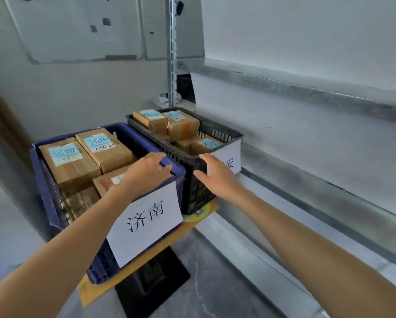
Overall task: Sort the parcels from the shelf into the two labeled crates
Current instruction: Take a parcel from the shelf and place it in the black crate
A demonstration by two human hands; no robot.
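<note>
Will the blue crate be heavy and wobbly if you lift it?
Probably heavy: the blue crate is packed with cardboard parcels nearly to its rim. Likely stiff: its walls stand straight. It may tilt if lifted by the corner the left hand grips.

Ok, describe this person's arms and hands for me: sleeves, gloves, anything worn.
The left arm and right arm are bare as far up as the view reaches, with no sleeve in sight. The left hand and right hand wear no gloves. No watch, bracelet or ring shows on the sides facing the camera, and there are no straps or markings.
</note>
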